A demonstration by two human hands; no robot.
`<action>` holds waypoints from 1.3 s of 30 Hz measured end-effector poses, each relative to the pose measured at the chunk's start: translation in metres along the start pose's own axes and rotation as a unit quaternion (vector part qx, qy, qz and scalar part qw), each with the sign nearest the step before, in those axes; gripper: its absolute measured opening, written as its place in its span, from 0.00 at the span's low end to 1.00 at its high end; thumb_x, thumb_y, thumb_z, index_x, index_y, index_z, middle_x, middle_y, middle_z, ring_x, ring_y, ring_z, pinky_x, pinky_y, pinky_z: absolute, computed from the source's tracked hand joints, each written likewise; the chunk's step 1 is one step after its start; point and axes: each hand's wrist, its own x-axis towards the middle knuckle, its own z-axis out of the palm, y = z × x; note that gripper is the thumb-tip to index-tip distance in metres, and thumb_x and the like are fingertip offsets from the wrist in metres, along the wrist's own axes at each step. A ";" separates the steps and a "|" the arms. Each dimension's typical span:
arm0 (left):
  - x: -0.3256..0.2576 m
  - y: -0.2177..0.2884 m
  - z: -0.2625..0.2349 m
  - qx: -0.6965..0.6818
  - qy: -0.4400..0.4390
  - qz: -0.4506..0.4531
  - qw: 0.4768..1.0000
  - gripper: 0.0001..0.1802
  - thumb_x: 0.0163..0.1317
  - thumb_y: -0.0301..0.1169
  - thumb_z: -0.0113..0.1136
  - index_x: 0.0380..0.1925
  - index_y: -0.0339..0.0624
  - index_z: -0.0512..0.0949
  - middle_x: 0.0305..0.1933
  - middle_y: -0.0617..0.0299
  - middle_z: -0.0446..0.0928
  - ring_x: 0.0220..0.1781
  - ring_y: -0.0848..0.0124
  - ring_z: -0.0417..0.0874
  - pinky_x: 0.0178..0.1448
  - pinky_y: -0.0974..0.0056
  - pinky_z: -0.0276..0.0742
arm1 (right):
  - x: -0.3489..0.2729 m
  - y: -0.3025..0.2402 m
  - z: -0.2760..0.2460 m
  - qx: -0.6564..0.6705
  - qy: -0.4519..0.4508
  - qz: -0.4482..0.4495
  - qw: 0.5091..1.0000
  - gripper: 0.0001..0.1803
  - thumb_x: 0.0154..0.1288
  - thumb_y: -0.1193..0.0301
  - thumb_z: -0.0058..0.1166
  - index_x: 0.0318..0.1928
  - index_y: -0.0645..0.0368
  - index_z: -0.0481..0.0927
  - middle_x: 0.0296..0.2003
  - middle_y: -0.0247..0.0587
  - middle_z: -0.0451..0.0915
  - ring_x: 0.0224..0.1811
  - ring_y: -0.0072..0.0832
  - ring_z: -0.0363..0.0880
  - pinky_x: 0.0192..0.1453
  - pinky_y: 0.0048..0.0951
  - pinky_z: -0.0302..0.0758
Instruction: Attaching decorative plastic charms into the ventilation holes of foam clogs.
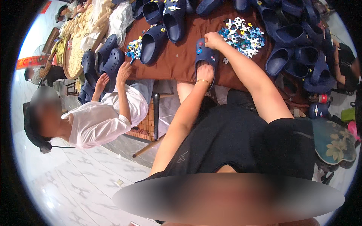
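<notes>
Lettering runs along a long red banner [33,62] beyond the brown-clothed table's [175,58] left edge; a pale line emblem [182,156] marks the black shirt [230,139].

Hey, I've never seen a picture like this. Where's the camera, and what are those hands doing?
There's no machine here, just a person's bare hands. The one picture comes from a wide fisheye camera on their head, looking down, so edges bend near the rim. The left hand reaches into a navy clog; the right hand is curled at its toe, and whether it grips anything small, I can't tell. On the brown cloth lie a big pile of charms, a smaller pile and other clogs.
</notes>
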 end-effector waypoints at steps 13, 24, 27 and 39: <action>0.000 0.001 -0.001 -0.049 -0.001 -0.023 0.999 0.15 0.51 0.31 0.39 0.13 0.39 0.72 0.22 0.49 0.73 0.28 0.53 0.75 0.35 0.53 0.70 | -0.014 0.037 0.013 0.188 0.181 -0.038 0.964 0.09 0.52 0.68 0.46 0.30 0.60 0.73 0.29 0.49 0.76 0.34 0.42 0.74 0.39 0.36 0.70; 0.000 -0.003 0.006 -0.014 -0.015 -0.008 1.000 0.13 0.48 0.30 0.41 0.12 0.40 0.72 0.21 0.51 0.73 0.27 0.56 0.75 0.34 0.55 0.71 | -0.043 0.005 0.021 0.028 0.157 0.025 0.987 0.11 0.45 0.69 0.57 0.27 0.62 0.74 0.28 0.51 0.76 0.35 0.43 0.75 0.40 0.39 0.71; -0.001 -0.003 0.008 -0.015 0.008 0.004 1.000 0.12 0.48 0.30 0.41 0.12 0.40 0.72 0.21 0.51 0.74 0.27 0.56 0.76 0.33 0.55 0.71 | -0.046 0.007 0.017 0.045 0.108 -0.048 0.992 0.10 0.43 0.69 0.57 0.24 0.61 0.73 0.26 0.49 0.75 0.33 0.43 0.74 0.37 0.39 0.70; -0.001 -0.001 0.000 -0.048 0.022 -0.013 0.998 0.13 0.48 0.30 0.41 0.12 0.40 0.72 0.21 0.50 0.73 0.25 0.55 0.75 0.33 0.55 0.71 | -0.029 -0.019 0.022 -0.062 0.005 -0.253 0.965 0.11 0.50 0.78 0.42 0.36 0.61 0.72 0.38 0.50 0.69 0.41 0.45 0.71 0.45 0.40 0.69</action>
